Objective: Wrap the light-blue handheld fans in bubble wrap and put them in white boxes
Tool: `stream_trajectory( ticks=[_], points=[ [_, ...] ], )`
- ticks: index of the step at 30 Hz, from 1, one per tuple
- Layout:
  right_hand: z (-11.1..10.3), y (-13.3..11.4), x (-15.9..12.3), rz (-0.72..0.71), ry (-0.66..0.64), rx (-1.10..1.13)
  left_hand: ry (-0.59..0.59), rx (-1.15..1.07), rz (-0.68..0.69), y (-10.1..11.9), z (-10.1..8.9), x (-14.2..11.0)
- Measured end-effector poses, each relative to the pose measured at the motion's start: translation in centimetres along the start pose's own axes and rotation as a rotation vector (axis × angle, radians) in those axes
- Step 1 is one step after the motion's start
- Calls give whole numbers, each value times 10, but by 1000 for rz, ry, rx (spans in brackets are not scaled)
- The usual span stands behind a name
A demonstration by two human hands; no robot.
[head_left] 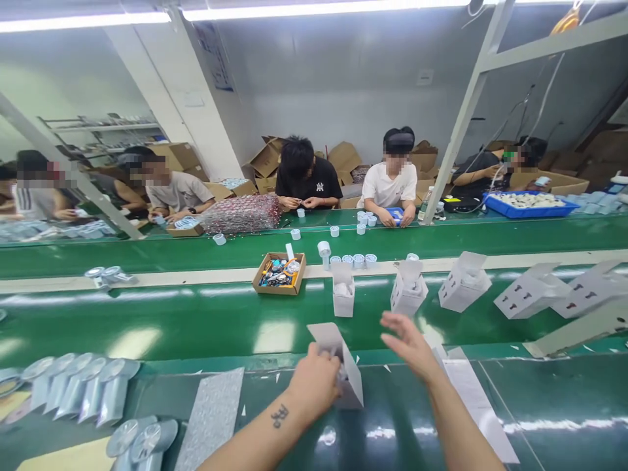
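Observation:
My left hand is closed at a small white carton with its lid flap standing up. Its fingers bend over the carton's opening and hide much of its left side. Something pale shows inside, too covered to name. To the right, my right hand is raised above the green bench edge, fingers apart, holding nothing. Beyond it on the belt stand open white cartons, one straight ahead and another further right, each with pale wrapped contents.
Several more cartons line the belt at right. A cardboard tray of tools sits mid-belt. Light-blue handheld devices lie at left beside a grey textured sheet. Paper sheets lie at right, near a metal post. Co-workers sit opposite.

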State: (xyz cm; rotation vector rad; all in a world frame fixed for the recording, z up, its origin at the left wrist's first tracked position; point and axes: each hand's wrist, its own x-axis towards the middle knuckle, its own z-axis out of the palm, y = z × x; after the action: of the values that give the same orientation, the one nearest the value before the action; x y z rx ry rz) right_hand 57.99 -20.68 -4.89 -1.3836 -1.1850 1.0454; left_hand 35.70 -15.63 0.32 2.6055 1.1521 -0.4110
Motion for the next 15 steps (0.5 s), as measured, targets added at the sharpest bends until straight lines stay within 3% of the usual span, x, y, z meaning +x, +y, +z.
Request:
stream_trajectory(
  ticks=[2, 3, 7, 11, 15],
  points=[
    [-1, -6, 46, -39, 157, -238, 77, -29, -105, -33, -13, 0],
    [3, -9, 69, -53, 164, -353, 114, -25, -137, -50, -20, 3],
    [25, -13, 136, -70, 37, -535, 187, 29, -158, -109, -38, 34],
    [17, -8, 152, -44, -58, -636, 167, -15, -170, -139, -40, 65],
    [-13, 12, 162, -1, -76, -707, 218, -48, -201, -145, -31, 59]
  ],
)
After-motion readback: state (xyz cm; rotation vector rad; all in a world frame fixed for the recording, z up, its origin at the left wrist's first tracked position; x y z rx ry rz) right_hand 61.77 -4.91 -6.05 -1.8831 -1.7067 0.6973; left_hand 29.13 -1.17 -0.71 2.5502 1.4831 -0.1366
